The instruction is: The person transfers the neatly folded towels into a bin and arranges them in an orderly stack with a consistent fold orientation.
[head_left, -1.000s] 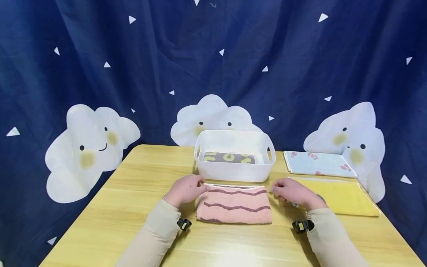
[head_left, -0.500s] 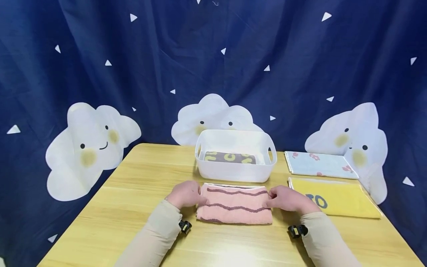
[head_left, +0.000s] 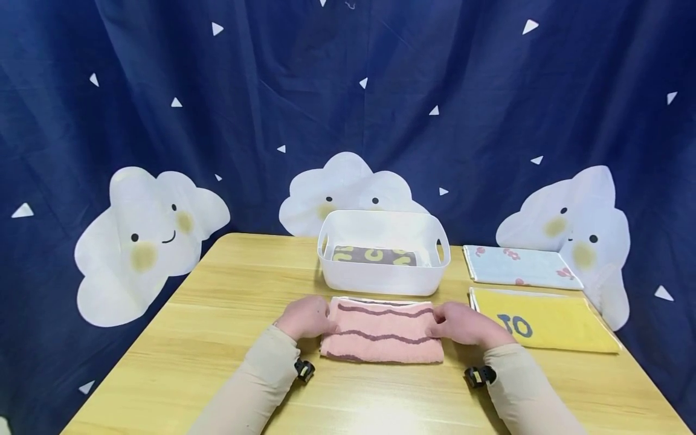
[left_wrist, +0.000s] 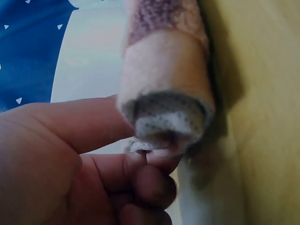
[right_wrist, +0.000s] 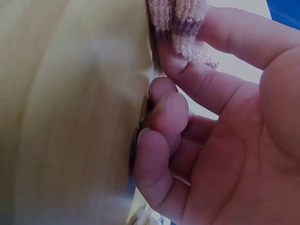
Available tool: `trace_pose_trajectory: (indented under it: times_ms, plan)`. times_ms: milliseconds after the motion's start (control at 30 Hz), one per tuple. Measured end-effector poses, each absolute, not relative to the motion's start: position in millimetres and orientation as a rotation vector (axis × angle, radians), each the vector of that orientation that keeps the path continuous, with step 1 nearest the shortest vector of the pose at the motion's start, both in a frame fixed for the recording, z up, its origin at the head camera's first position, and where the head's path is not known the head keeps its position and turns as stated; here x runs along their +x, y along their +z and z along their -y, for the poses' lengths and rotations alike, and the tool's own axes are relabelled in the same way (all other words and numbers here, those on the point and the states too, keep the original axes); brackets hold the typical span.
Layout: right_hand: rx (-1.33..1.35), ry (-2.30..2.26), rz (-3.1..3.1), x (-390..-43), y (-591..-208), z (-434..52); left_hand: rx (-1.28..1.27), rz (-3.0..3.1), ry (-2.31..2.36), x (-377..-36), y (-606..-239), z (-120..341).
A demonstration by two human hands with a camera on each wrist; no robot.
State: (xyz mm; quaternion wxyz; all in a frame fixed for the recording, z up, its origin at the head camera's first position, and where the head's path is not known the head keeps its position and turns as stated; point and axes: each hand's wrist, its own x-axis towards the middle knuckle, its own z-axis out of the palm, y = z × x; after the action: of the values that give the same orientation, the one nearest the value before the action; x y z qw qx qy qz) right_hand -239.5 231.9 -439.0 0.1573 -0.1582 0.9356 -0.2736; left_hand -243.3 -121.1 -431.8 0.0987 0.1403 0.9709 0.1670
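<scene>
A folded pink towel [head_left: 380,332] with dark wavy stripes lies on the wooden table [head_left: 217,338], just in front of a white basket [head_left: 383,279]. My left hand [head_left: 307,317] pinches the towel's left end; the left wrist view shows thumb and fingers [left_wrist: 140,164] closed on the folded pink towel [left_wrist: 164,93]. My right hand [head_left: 462,323] grips the right end, and in the right wrist view its fingers [right_wrist: 168,112] curl under the pink towel [right_wrist: 183,23].
A dark towel with yellow marks [head_left: 374,256] lies inside the basket. A pale blue towel [head_left: 516,266] and a yellow towel [head_left: 544,320] lie flat at the right. A dark blue curtain with white clouds [head_left: 152,229] hangs behind the table.
Both hands have come from the towel's far corners down onto its two ends and closed on them. The yellow towel's dark print is now uncovered.
</scene>
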Motion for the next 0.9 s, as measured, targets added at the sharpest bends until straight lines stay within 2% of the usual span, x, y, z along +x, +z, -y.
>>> trace_pose_trajectory:
  times_ms: [533, 900]
  plan:
    - [-0.659, -0.886, -2.642, -239.6, -428.4, -240.8, 0.609, -2.764, 0.572, -248.3, -425.2, 130.5]
    - [-0.639, -1.042, -2.672, -233.8, -411.3, -242.3, 0.659, -2.734, 0.769, -245.9, -403.2, 139.7]
